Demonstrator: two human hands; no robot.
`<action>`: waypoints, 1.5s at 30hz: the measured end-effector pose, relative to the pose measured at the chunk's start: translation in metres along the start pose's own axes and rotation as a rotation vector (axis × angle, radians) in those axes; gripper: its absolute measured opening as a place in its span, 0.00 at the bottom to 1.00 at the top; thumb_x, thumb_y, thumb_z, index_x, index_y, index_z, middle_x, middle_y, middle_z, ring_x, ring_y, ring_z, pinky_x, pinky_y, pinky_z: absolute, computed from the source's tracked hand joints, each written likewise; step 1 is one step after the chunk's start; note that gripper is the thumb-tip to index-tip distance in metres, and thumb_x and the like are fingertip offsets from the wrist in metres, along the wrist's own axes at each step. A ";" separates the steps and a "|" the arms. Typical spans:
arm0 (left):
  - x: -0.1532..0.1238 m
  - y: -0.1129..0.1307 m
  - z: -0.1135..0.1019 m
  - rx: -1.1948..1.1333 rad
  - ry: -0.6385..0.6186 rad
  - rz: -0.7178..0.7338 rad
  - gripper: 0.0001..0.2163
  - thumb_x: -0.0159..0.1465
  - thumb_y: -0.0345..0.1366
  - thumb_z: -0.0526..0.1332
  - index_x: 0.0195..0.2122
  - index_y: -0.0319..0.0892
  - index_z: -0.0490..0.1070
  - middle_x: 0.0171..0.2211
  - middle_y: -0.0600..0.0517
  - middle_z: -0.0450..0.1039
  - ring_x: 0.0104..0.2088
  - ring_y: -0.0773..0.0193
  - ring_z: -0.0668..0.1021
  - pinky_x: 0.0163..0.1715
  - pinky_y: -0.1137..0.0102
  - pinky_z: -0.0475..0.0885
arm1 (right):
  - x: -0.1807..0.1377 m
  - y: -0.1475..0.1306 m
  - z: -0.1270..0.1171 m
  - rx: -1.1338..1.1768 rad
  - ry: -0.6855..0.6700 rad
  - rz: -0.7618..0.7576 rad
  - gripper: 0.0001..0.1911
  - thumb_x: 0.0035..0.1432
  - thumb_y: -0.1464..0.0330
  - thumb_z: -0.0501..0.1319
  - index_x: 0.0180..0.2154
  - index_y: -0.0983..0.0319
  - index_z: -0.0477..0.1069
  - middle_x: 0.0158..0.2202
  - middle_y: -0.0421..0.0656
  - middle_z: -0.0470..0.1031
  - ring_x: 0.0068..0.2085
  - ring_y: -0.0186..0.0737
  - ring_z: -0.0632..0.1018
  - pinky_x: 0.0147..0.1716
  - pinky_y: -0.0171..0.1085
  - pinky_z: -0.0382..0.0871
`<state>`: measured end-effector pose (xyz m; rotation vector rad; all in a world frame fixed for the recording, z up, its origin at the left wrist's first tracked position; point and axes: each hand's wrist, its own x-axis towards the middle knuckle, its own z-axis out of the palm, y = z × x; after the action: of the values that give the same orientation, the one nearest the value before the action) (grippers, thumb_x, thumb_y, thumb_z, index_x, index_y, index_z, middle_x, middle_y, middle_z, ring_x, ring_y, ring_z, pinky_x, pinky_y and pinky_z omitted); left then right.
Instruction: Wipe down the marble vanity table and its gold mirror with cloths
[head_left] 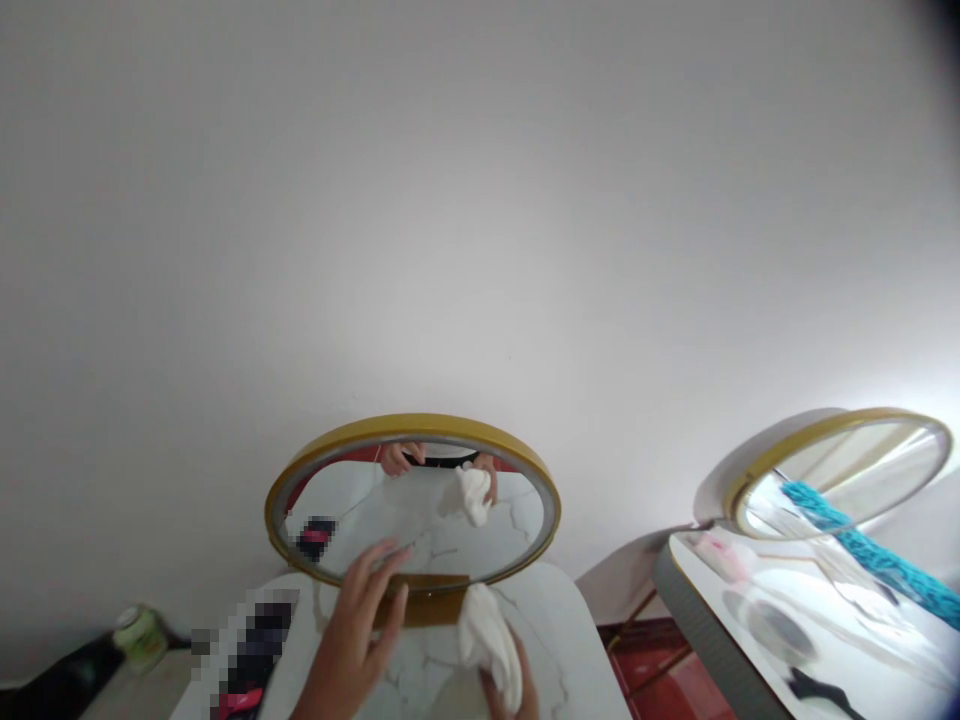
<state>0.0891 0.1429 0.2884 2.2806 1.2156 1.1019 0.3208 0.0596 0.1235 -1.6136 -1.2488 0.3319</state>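
In front of me a round mirror with a gold frame stands on a white marbled tabletop, close to the wall. My left hand is over the tabletop near the mirror's lower edge, fingers apart and holding nothing. On the right, my right hand grips a crumpled white cloth, its upper end near the lower rim of the mirror. Both hands and the cloth show reflected in the glass. A gold base lies under the mirror, partly hidden behind my left hand.
To the right stands a second table with another gold-framed mirror, a fluffy turquoise item and other things. A dark pixelated item lies at the left edge of my table. A green-labelled object is farther left.
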 end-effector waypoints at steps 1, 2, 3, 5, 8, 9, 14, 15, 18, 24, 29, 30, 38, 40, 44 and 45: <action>0.020 0.011 -0.018 0.037 0.164 0.064 0.19 0.63 0.38 0.54 0.57 0.53 0.61 0.58 0.49 0.60 0.59 0.55 0.63 0.59 0.56 0.58 | 0.009 -0.012 -0.018 0.019 0.107 0.015 0.29 0.56 0.51 0.52 0.58 0.50 0.59 0.51 0.47 0.70 0.52 0.57 0.71 0.49 0.53 0.69; 0.039 0.022 -0.035 0.069 0.316 0.112 0.20 0.64 0.37 0.54 0.57 0.51 0.61 0.57 0.48 0.60 0.58 0.55 0.63 0.59 0.55 0.58 | 0.018 -0.025 -0.037 0.025 0.194 0.017 0.29 0.57 0.54 0.53 0.59 0.52 0.55 0.54 0.48 0.67 0.54 0.55 0.69 0.51 0.53 0.67; 0.059 0.032 -0.050 0.101 0.439 0.141 0.20 0.64 0.37 0.54 0.58 0.49 0.60 0.57 0.46 0.60 0.58 0.54 0.63 0.59 0.55 0.58 | 0.029 -0.040 -0.055 0.026 0.249 -0.006 0.30 0.58 0.55 0.55 0.60 0.54 0.53 0.56 0.49 0.64 0.55 0.55 0.68 0.52 0.53 0.65; 0.094 0.047 -0.073 0.166 0.565 0.177 0.21 0.64 0.38 0.53 0.59 0.47 0.58 0.57 0.45 0.60 0.58 0.53 0.63 0.59 0.54 0.56 | 0.054 -0.074 -0.089 -0.011 0.353 -0.134 0.32 0.57 0.57 0.57 0.60 0.56 0.52 0.57 0.51 0.61 0.56 0.56 0.67 0.52 0.55 0.63; 0.134 0.056 -0.088 0.240 0.547 0.164 0.19 0.67 0.38 0.49 0.59 0.47 0.59 0.57 0.45 0.60 0.58 0.55 0.62 0.58 0.56 0.55 | 0.097 -0.123 -0.126 -0.159 0.503 -0.371 0.32 0.56 0.59 0.58 0.60 0.57 0.53 0.57 0.52 0.58 0.57 0.58 0.62 0.53 0.59 0.59; 0.142 0.055 -0.088 0.259 0.528 0.165 0.18 0.67 0.39 0.48 0.58 0.47 0.60 0.56 0.46 0.61 0.57 0.55 0.63 0.58 0.56 0.55 | 0.112 -0.137 -0.133 -0.198 0.502 -0.422 0.32 0.56 0.60 0.59 0.60 0.57 0.54 0.57 0.52 0.57 0.58 0.58 0.61 0.53 0.59 0.58; 0.152 0.040 -0.078 0.308 0.420 0.158 0.16 0.68 0.39 0.46 0.53 0.47 0.66 0.49 0.48 0.68 0.51 0.57 0.67 0.53 0.58 0.58 | 0.163 -0.183 -0.126 -0.342 0.303 -0.515 0.32 0.56 0.65 0.57 0.61 0.54 0.52 0.61 0.49 0.52 0.60 0.55 0.58 0.55 0.57 0.56; 0.152 0.037 -0.076 0.314 0.412 0.152 0.16 0.68 0.39 0.46 0.54 0.47 0.65 0.48 0.48 0.69 0.50 0.57 0.68 0.52 0.59 0.58 | 0.168 -0.188 -0.120 -0.371 0.263 -0.521 0.32 0.55 0.66 0.57 0.61 0.54 0.53 0.62 0.48 0.51 0.61 0.54 0.57 0.55 0.57 0.56; 0.150 0.029 -0.074 0.328 0.410 0.155 0.17 0.68 0.39 0.46 0.55 0.48 0.64 0.48 0.48 0.69 0.50 0.58 0.68 0.51 0.60 0.58 | 0.176 -0.202 -0.101 -0.415 0.221 -0.547 0.33 0.54 0.66 0.59 0.60 0.53 0.55 0.63 0.47 0.49 0.61 0.55 0.56 0.55 0.58 0.55; 0.151 0.028 -0.076 0.363 0.397 0.138 0.17 0.68 0.39 0.46 0.55 0.50 0.64 0.49 0.49 0.69 0.50 0.57 0.68 0.51 0.60 0.58 | 0.180 -0.248 -0.081 -0.493 0.193 -0.644 0.36 0.48 0.57 0.65 0.59 0.49 0.59 0.62 0.45 0.49 0.61 0.60 0.54 0.56 0.60 0.49; 0.150 0.030 -0.075 0.362 0.387 0.135 0.17 0.68 0.37 0.46 0.56 0.49 0.64 0.49 0.48 0.68 0.50 0.57 0.68 0.51 0.60 0.57 | 0.187 -0.283 -0.066 -0.564 0.079 -0.778 0.34 0.51 0.50 0.63 0.58 0.44 0.58 0.62 0.44 0.51 0.61 0.61 0.53 0.56 0.61 0.47; 0.150 0.030 -0.075 0.364 0.390 0.134 0.17 0.68 0.36 0.45 0.56 0.49 0.64 0.49 0.48 0.68 0.51 0.57 0.67 0.52 0.59 0.56 | 0.188 -0.285 -0.064 -0.578 0.065 -0.800 0.34 0.51 0.50 0.62 0.58 0.44 0.58 0.62 0.44 0.52 0.61 0.60 0.53 0.55 0.61 0.47; 0.152 0.026 -0.074 0.342 0.413 0.146 0.17 0.68 0.40 0.46 0.54 0.49 0.65 0.47 0.47 0.69 0.49 0.56 0.68 0.51 0.60 0.57 | 0.192 -0.260 -0.078 -0.553 0.057 -0.773 0.30 0.52 0.55 0.64 0.56 0.45 0.61 0.60 0.44 0.54 0.60 0.58 0.55 0.55 0.58 0.50; 0.152 0.026 -0.074 0.340 0.417 0.149 0.17 0.68 0.41 0.46 0.54 0.49 0.66 0.47 0.47 0.69 0.49 0.57 0.68 0.50 0.60 0.57 | 0.191 -0.245 -0.085 -0.506 0.077 -0.739 0.30 0.52 0.57 0.65 0.56 0.47 0.62 0.60 0.45 0.54 0.60 0.56 0.56 0.55 0.57 0.51; 0.152 0.027 -0.074 0.343 0.414 0.136 0.16 0.69 0.41 0.46 0.54 0.49 0.65 0.47 0.48 0.69 0.49 0.57 0.68 0.50 0.60 0.57 | 0.188 -0.207 -0.094 -0.385 0.144 -0.660 0.28 0.52 0.61 0.64 0.55 0.51 0.64 0.59 0.46 0.53 0.59 0.54 0.58 0.55 0.55 0.54; 0.152 0.027 -0.074 0.342 0.413 0.134 0.16 0.69 0.41 0.46 0.54 0.49 0.65 0.47 0.48 0.69 0.49 0.57 0.68 0.50 0.60 0.57 | 0.186 -0.196 -0.096 -0.353 0.162 -0.634 0.28 0.52 0.61 0.64 0.55 0.52 0.64 0.59 0.46 0.53 0.59 0.54 0.59 0.55 0.55 0.54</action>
<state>0.0991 0.2459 0.4246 2.4911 1.5211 1.5801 0.3592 0.1508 0.3928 -1.3959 -1.6711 -0.4277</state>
